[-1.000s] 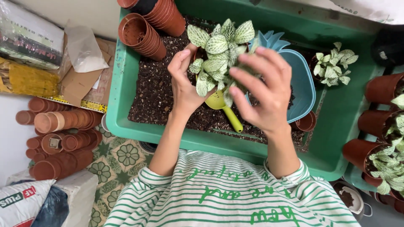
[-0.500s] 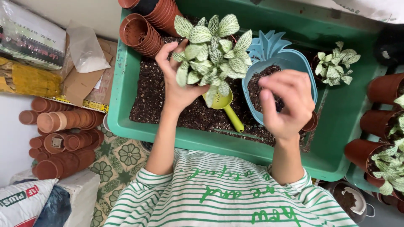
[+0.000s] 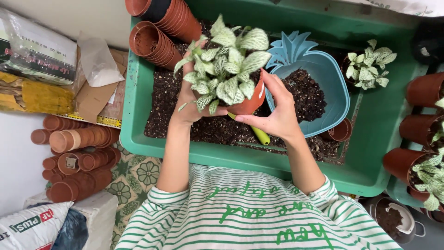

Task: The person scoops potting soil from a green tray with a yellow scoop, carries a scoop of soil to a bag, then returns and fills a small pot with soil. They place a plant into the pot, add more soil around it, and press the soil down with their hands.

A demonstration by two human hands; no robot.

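A small terracotta pot [image 3: 249, 103] holds a plant with white-veined green leaves [image 3: 226, 65]. My left hand [image 3: 187, 104] cups the pot's left side under the foliage. My right hand [image 3: 273, 111] presses against its right side, fingers on the rim. Both hands hold it above the dark soil in a green plastic tub [image 3: 138, 111]. A yellow-green scoop handle [image 3: 260, 135] pokes out from under the pot. Just right of my right hand lies a blue pineapple-shaped dish [image 3: 333, 78] with soil in it.
Stacks of empty terracotta pots [image 3: 157, 44] lie in the tub's back left corner. More pot stacks [image 3: 78, 139] lie on the floor at left, beside bags [image 3: 32, 227]. Another small plant [image 3: 370, 65] sits at the tub's right. Potted plants [image 3: 416, 166] line the right edge.
My right hand came back from the blue dish and closed on the pot's right side. The plant now sits in the terracotta pot, held slightly lower and further right.
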